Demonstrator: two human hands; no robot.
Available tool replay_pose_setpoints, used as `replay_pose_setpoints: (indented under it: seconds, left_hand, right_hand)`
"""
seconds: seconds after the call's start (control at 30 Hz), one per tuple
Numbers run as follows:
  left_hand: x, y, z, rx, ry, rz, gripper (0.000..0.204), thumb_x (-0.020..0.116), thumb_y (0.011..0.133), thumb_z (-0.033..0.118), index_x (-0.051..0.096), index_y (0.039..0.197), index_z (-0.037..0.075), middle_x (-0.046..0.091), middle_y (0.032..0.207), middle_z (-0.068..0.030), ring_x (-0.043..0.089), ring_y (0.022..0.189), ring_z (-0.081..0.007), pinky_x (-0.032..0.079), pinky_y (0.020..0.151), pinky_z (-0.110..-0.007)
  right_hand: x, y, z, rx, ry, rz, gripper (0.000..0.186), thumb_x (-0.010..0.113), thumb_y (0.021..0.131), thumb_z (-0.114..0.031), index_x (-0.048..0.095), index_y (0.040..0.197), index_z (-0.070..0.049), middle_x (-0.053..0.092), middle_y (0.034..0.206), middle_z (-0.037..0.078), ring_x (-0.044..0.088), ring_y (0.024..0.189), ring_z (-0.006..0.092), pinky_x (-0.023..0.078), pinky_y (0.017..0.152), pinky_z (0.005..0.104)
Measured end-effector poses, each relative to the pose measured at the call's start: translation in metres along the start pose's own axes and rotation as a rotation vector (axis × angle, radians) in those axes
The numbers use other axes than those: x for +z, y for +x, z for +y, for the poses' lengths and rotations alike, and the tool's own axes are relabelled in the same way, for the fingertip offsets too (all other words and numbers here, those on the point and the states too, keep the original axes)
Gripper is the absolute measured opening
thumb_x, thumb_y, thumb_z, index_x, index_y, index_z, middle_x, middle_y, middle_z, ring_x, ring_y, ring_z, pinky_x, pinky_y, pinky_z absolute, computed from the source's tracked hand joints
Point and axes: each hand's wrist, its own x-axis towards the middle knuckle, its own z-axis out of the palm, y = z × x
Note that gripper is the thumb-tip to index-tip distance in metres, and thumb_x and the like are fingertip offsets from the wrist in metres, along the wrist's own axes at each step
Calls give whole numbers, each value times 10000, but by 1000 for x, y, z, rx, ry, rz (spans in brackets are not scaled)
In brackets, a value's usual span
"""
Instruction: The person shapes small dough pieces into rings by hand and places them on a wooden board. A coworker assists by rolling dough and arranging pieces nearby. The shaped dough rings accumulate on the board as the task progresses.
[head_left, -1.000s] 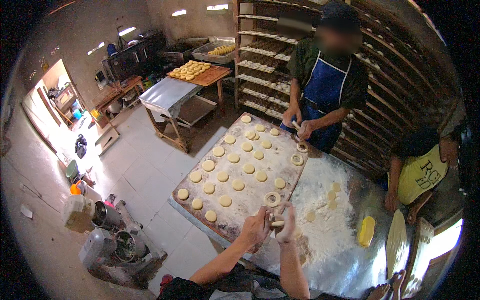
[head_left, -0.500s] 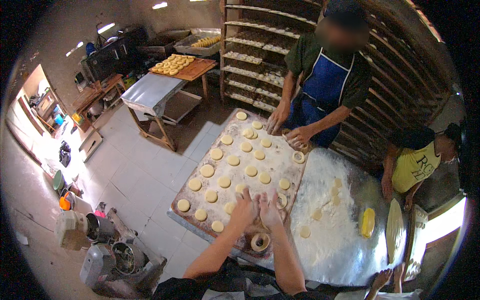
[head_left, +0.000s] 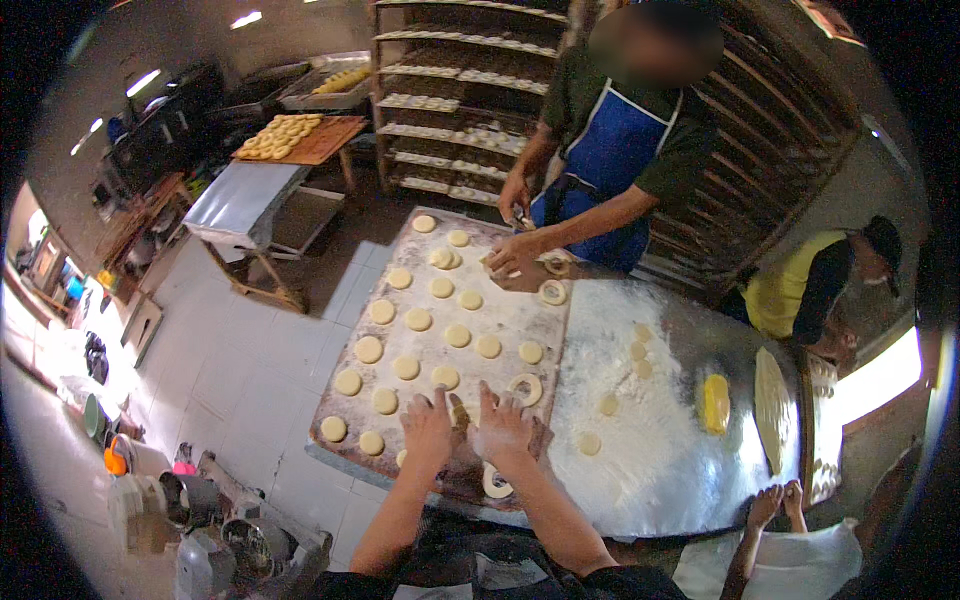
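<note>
Beyond the dough rounds [head_left: 405, 367], a co-worker's hand [head_left: 516, 257] is over the board [head_left: 505, 315].

1 head fisheye overlooks the nearby worktable [head_left: 672, 478].

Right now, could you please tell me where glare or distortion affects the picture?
Head view: daylight whites out the right-side opening; head view: glare streaks the metal tabletop; head view: shelving curves near the rim; head view: dough rounds look readable.

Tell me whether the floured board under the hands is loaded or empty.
Loaded: pale dough rounds lie spread across the floured board.
</note>
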Motion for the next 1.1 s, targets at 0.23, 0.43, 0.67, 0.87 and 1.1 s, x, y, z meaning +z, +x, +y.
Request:
replay_pose_setpoints:
  seconds: [0.23,0.43,0.67,0.87,1.1]
  left_hand:
    - [-16,-7,16,58,-57,6,674,708,840,261,385,1384,28,519,1095,-212,537,1046,-413,423,851,-549]
    - [-6,-19,87,175,-421,-60,563,661,870,274,458,1291,-41,627,987,-260,607,909,-421,476,784,-532]
    - [38,-47,179,359,-509,-293,339,612,935,298,652,1080,-5,700,835,-231,695,807,-374,541,719,-444]
    - [32,-66,220,213,-863,-436,339,646,941,312,681,1125,29,736,907,-137,709,829,-215,543,747,-351]
    - [15,-93,260,183,-1058,-414,249,723,902,154,676,1065,-28,729,940,-88,671,824,-112,544,734,-265]
  right_hand:
    - [-13,-43,100,-15,305,203,659,640,866,-407,432,1406,-93,549,1273,244,533,1198,385,406,992,550]
    - [6,-68,210,193,222,212,381,681,853,-322,602,1135,-78,668,999,182,639,944,409,493,830,515]
    - [21,-64,248,108,729,13,378,729,862,-291,543,1103,-67,668,945,133,664,862,291,524,782,423]
    - [-1,-90,281,-81,1484,7,530,735,863,-162,419,1274,-50,665,1029,131,649,934,212,523,818,359]
    - [-21,-112,308,-158,1440,-29,584,685,840,-41,374,1334,-27,638,1008,139,639,925,227,511,848,364]
